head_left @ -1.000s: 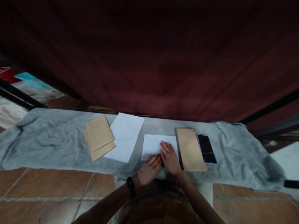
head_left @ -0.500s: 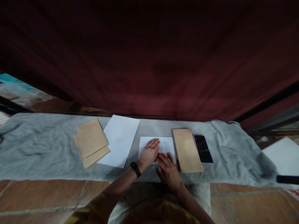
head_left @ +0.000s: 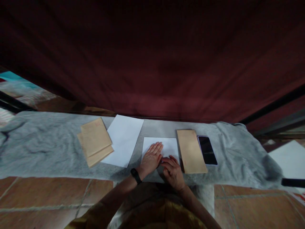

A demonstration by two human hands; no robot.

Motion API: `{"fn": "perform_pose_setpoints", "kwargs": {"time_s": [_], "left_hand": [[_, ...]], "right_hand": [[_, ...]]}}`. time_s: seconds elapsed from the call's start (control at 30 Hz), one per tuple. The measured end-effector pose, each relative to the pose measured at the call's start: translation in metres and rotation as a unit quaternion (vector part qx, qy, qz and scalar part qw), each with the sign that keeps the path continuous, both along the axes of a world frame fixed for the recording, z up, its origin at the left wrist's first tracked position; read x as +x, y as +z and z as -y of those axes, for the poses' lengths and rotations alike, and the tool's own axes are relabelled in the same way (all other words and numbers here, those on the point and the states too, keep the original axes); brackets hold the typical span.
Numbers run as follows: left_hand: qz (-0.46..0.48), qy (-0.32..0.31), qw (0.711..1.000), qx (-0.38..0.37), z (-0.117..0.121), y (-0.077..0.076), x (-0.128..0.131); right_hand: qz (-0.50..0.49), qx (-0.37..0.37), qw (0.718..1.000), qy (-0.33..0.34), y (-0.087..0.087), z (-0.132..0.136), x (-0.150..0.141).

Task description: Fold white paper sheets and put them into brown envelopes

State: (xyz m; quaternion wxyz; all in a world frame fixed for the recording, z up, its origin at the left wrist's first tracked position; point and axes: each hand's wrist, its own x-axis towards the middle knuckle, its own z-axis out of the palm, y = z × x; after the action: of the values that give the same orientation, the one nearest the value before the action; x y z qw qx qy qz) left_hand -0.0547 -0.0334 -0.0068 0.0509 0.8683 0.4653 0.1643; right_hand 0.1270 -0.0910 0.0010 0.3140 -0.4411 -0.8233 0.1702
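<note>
A small white sheet of paper (head_left: 170, 143), perhaps folded, lies on the grey cloth in front of me. My left hand (head_left: 152, 156) rests flat on it, fingers stretched out and pointing away to the right. Beside it, my right hand (head_left: 173, 171) touches the near edge of the paper with bent fingers that are apart; nothing shows in its grasp. To the right of the paper lies a stack of brown envelopes (head_left: 192, 152). A larger white sheet (head_left: 125, 136) is on the left, partly under more brown envelopes (head_left: 96, 138).
A phone (head_left: 207, 150) lies just right of the envelope stack. The grey cloth (head_left: 238, 152) covers the long surface. Behind it hangs a dark red curtain (head_left: 152, 73). Another white sheet (head_left: 289, 159) shows at the far right. Floor tiles (head_left: 47, 194) lie below the near edge.
My right hand has lifted slightly and its fingers are more bent. The left hand stays flat on the paper. The view has shifted a little.
</note>
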Motion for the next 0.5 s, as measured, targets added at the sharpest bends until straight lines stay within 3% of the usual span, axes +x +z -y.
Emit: {"fn": "perform_pose_setpoints", "kwargs": {"time_s": [0.33, 0.5], "left_hand": [[-0.022, -0.063, 0.998, -0.005, 0.051, 0.011, -0.02], [-0.018, -0.081, 0.996, 0.018, 0.063, 0.009, -0.026]], "right_hand": [[-0.018, -0.001, 0.999, -0.045, -0.006, -0.001, -0.001], [0.063, 0.002, 0.996, -0.063, -0.005, -0.017, -0.011]]}}
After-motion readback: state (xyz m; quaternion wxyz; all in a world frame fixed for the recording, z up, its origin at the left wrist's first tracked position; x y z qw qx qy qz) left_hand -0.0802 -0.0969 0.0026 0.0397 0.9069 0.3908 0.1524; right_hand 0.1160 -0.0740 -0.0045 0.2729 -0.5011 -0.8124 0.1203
